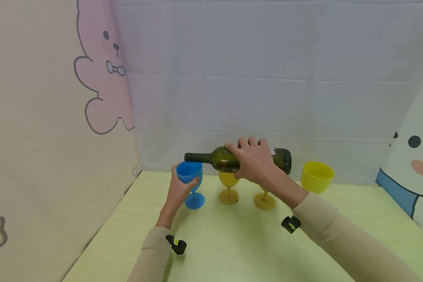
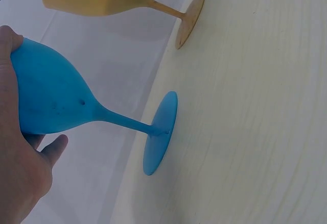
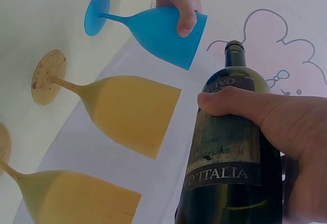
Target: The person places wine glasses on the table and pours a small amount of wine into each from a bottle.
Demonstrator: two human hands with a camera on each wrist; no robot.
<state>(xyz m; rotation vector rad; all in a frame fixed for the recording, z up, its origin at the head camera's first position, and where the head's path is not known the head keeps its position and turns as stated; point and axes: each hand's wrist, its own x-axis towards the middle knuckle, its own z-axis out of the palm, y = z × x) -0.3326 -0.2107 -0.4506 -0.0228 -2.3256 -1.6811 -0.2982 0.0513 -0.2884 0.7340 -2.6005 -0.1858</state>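
With fingers and thumb around its bowl, my left hand [image 1: 179, 188] grips a blue plastic goblet [image 1: 194, 200], which stands upright on the table. The left wrist view shows the goblet's stem and round foot [image 2: 161, 134]. My right hand [image 1: 255, 160] holds a dark green wine bottle [image 1: 282, 159] around its body. The bottle lies nearly level, its neck [image 1: 199, 158] pointing left and its mouth over the blue goblet's rim in the head view. A label reading "D'ITALIA" [image 3: 225, 173] shows on the bottle in the right wrist view.
Right of the blue goblet stand two amber-yellow goblets [image 1: 229, 196] [image 3: 130, 106], partly hidden behind the bottle and right arm. A brighter yellow cup [image 1: 317, 177] is farther right, its lower part behind the sleeve. A white curtain [image 1: 225, 102] hangs behind the pale table [image 1: 225, 250].
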